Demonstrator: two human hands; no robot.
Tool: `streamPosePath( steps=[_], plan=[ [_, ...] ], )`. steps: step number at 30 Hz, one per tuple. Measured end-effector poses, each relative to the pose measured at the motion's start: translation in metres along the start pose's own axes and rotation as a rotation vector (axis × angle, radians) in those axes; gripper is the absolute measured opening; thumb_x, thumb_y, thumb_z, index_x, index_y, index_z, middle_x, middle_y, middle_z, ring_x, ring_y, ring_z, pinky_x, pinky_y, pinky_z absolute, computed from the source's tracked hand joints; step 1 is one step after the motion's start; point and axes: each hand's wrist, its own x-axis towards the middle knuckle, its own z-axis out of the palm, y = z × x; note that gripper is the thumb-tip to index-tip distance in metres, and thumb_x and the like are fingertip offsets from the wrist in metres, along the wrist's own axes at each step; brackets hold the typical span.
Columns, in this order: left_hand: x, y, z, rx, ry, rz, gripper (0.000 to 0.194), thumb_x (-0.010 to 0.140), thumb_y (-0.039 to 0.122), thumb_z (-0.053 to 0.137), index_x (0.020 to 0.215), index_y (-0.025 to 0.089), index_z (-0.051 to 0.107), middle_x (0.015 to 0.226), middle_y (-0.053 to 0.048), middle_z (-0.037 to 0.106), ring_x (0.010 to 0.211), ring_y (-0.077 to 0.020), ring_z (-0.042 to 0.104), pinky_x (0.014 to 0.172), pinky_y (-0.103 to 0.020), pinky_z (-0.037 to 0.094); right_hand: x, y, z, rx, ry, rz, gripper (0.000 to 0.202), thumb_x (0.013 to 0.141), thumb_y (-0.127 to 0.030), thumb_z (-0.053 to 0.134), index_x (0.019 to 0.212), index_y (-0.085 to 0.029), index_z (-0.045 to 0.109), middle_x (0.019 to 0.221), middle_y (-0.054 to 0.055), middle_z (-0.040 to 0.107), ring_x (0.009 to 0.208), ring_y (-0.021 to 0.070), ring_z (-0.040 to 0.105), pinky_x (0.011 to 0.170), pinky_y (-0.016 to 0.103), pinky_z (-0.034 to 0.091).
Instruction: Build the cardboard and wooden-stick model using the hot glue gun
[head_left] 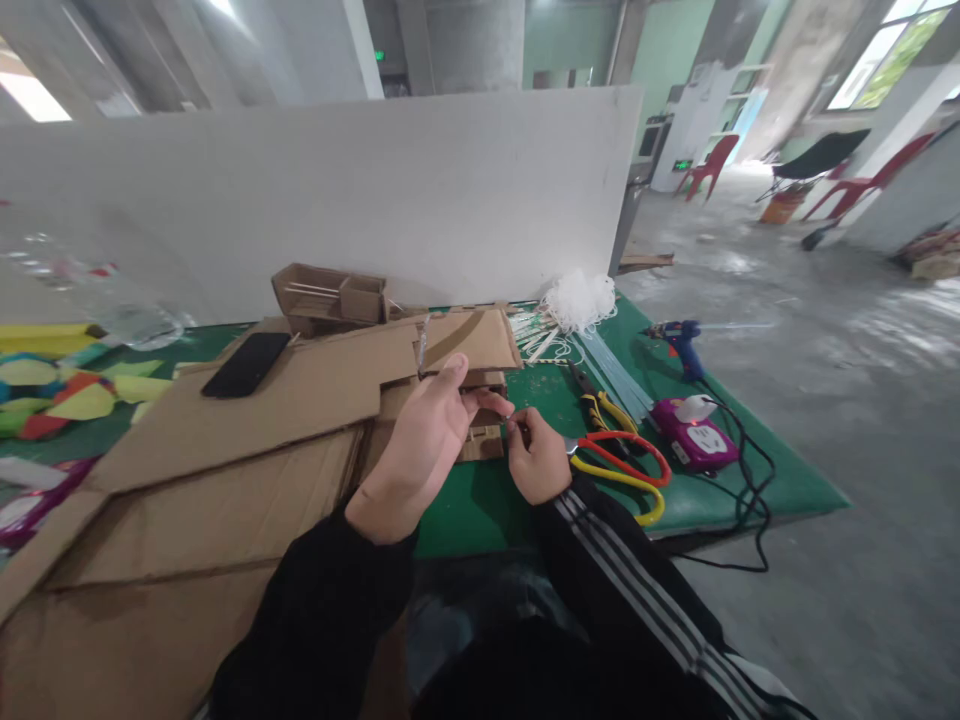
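Observation:
My left hand is raised over the cardboard, its thumb up and apart from the fingers. Those fingers reach across to the fingertips of my right hand, which is closed in a pinch. A tiny dark bit may lie where the fingertips meet; I cannot make it out. Behind and below the hands is a small cardboard piece with a slotted edge, partly hidden. Scissors with red and yellow handles lie just right of my right hand. Beyond them are pliers with black and yellow grips.
Large cardboard sheets cover the left side of the green table, with a black phone on top. At the right are a blue glue gun, clear glue sticks and a purple power socket with a trailing black cord. A white panel stands behind.

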Motion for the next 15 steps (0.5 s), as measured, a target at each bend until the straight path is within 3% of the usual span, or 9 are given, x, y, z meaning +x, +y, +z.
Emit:
streamPosePath(
  steps=[8, 15],
  plan=[
    [0.001, -0.001, -0.002, -0.021, -0.004, 0.000, 0.020, 0.090, 0.035, 0.067, 0.088, 0.015, 0.071, 0.090, -0.005, 0.073, 0.076, -0.0162, 0.067, 0.069, -0.028, 0.056, 0.001, 0.006, 0.009, -0.291, -0.124, -0.145, 0.012, 0.085, -0.017, 0.050, 0.090, -0.019, 0.060, 0.091, 0.009, 0.065, 0.087, 0.0251, 0.060, 0.079, 0.035, 0.041],
    [0.000, -0.001, -0.002, -0.012, 0.007, 0.009, 0.021, 0.090, 0.035, 0.067, 0.091, 0.014, 0.071, 0.096, -0.006, 0.072, 0.076, -0.0158, 0.066, 0.069, -0.029, 0.055, 0.001, 0.007, 0.013, -0.373, -0.174, -0.142, 0.016, 0.085, -0.014, 0.053, 0.094, -0.015, 0.065, 0.093, 0.012, 0.065, 0.089, 0.0281, 0.060, 0.080, 0.038, 0.040]
  ],
)
